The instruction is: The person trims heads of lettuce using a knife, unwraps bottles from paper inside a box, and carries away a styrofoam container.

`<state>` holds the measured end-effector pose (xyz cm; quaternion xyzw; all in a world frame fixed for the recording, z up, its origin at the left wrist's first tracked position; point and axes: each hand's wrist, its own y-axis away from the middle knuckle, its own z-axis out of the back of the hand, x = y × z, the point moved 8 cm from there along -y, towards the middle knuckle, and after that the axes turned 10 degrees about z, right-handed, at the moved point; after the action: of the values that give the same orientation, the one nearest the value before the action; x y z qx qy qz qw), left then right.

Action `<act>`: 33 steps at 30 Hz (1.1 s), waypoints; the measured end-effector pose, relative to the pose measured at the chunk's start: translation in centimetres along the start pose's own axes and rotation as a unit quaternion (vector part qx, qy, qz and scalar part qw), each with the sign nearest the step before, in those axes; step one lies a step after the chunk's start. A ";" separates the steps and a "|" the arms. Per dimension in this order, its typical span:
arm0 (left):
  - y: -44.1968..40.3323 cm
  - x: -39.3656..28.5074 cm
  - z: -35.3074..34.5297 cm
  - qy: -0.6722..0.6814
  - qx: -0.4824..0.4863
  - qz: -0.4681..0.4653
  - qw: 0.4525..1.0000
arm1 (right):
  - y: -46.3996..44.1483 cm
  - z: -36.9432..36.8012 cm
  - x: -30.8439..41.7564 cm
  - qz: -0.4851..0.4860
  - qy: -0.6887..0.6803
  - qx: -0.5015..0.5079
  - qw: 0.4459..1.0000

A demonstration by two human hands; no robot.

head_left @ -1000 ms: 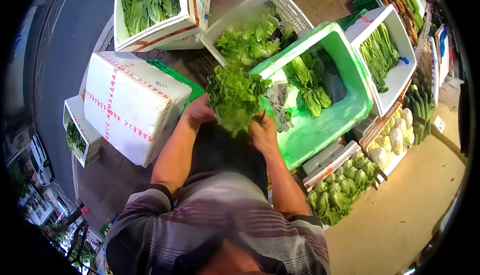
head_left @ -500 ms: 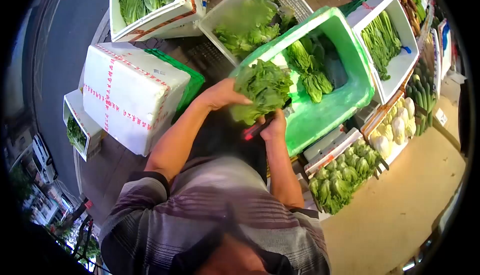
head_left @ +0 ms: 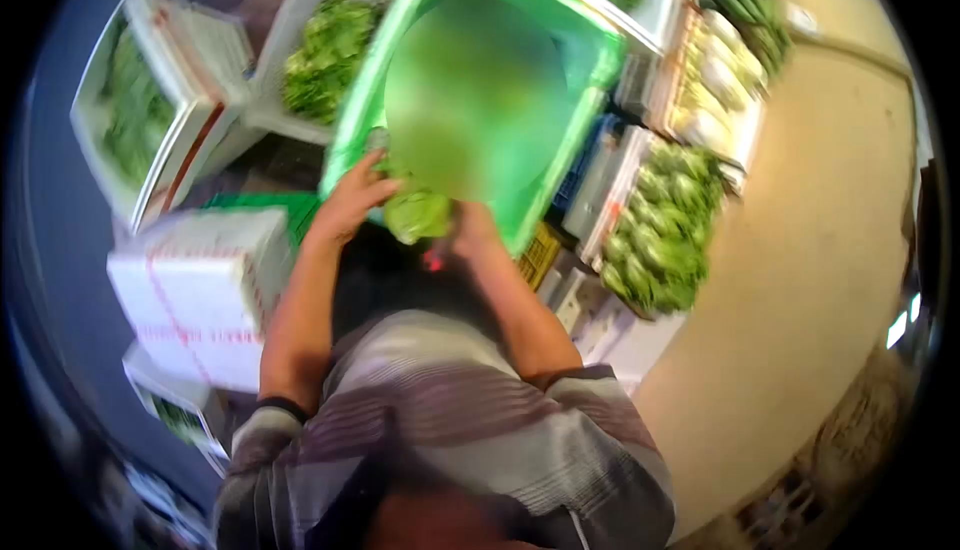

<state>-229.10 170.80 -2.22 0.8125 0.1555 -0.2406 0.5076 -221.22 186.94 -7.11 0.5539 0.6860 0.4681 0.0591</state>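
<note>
A pale green head of lettuce (head_left: 418, 215) sits low between my hands, at the near rim of the green-lined box (head_left: 548, 190). My left hand (head_left: 348, 200) grips it from the left side, thumb toward the middle. Close to its right side is my right hand (head_left: 472, 230), wrapped around a tool with a red-and-black handle (head_left: 432, 262). Motion blurs the right fingers, and the tool's working end is hidden. A smear blurs most of the box's inside, so its contents are hard to make out.
Left of the green box stands a white basket of leafy greens (head_left: 325, 60). White foam boxes (head_left: 195, 275) are stacked further left. On the right are a tray of green lettuces (head_left: 660, 230), pale cabbages (head_left: 725, 85) and dark cucumbers (head_left: 745, 0).
The view has swung, shifting the boxes left and the green box upward. The large leafy bunch between my hands now shows as a smaller, paler head. Both hands are closer to the box's near rim.
</note>
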 end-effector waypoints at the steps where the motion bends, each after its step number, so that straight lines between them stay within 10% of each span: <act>1: -1.0 0.9 0.0 0.002 -0.008 -0.001 1.000 | 0.3 0.6 0.9 0.005 -0.045 0.001 0.999; 7: -2.7 -1.6 -5.8 0.001 -0.026 -0.001 1.000 | 3.8 6.0 9.6 0.099 -0.203 -0.018 0.974; 9: -3.5 -1.3 -6.2 -0.038 -0.035 0.018 0.998 | 6.6 8.0 15.0 0.193 -0.226 -0.184 0.937; 22: -10.4 4.3 -9.1 -0.096 -0.103 0.129 0.982 | 19.0 41.7 45.6 0.455 -0.211 -0.343 0.794; 28: -10.7 7.2 -7.3 -0.114 -0.172 0.176 0.963 | 17.5 50.4 52.4 0.457 -0.207 -0.370 0.782; 33: -10.8 8.9 -6.9 -0.129 -0.217 0.182 0.950 | 11.1 61.9 48.7 0.252 -0.190 -0.537 0.783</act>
<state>-225.39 181.75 -12.68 0.6595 -0.0132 -0.2076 0.7224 -194.78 261.73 -12.31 0.6635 0.1348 0.6441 0.3559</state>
